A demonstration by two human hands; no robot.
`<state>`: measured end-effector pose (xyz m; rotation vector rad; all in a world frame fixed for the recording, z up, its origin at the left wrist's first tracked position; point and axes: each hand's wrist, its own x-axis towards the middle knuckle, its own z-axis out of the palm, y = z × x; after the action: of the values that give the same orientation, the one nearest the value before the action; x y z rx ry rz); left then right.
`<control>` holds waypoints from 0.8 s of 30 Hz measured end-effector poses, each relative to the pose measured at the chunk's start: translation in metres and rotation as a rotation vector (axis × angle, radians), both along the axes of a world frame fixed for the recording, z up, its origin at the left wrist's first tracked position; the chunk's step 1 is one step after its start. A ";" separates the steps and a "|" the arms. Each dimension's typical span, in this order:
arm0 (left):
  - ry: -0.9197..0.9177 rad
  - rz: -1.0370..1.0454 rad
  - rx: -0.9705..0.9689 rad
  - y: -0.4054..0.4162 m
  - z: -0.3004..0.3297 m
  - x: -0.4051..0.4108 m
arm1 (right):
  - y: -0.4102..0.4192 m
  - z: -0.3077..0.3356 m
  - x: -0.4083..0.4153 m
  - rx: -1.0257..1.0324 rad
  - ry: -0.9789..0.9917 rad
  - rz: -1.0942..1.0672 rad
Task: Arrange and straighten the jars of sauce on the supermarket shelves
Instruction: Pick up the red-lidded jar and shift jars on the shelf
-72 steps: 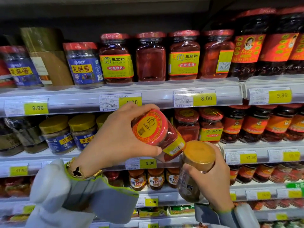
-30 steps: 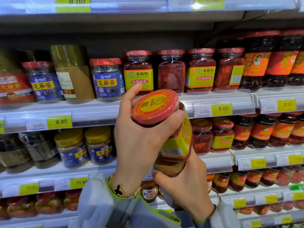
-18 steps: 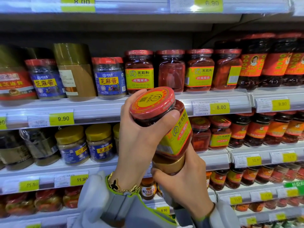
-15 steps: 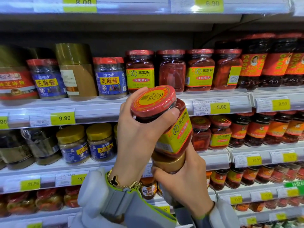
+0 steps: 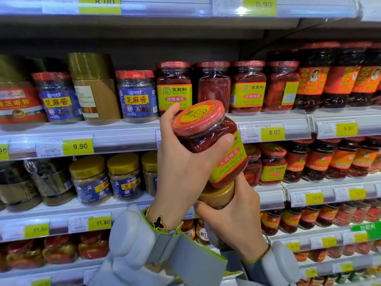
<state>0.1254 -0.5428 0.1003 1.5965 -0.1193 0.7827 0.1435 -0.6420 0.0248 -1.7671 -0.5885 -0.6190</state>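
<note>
My left hand (image 5: pixel 183 168) grips a red-lidded jar of red sauce (image 5: pixel 208 139) with a yellow label, tilted with its lid toward me, in front of the upper shelf edge (image 5: pixel 123 137). Just below it my right hand (image 5: pixel 233 221) holds a gold-lidded jar (image 5: pixel 218 195), mostly hidden by the fingers and the red jar. A row of matching red-lidded jars (image 5: pixel 212 85) stands on the upper shelf right behind; one shows a bare side, another a barcode side.
Blue-labelled sesame paste jars (image 5: pixel 136 96) and a gold-wrapped jar (image 5: pixel 94 87) stand left on the upper shelf. Gold-lidded jars (image 5: pixel 123 176) fill the shelf below. Dark chili sauce jars (image 5: pixel 329 77) crowd the right side. Price tags run along every shelf edge.
Both hands have lifted from the lower shelf to the upper shelf's height. The red-lidded jar has turned more upright and now sits directly above the gold-lidded jar.
</note>
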 end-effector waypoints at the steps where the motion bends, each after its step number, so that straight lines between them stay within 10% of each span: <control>1: -0.002 0.010 0.007 0.000 0.000 0.001 | -0.001 0.000 0.001 -0.004 -0.001 -0.006; 24: 0.058 0.129 0.326 -0.009 -0.056 0.025 | -0.069 -0.047 0.034 -0.016 0.251 -0.206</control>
<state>0.1505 -0.5518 0.0440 1.9495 -0.1065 0.8467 0.1775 -0.7107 -0.0224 -1.8992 -0.2409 -0.5221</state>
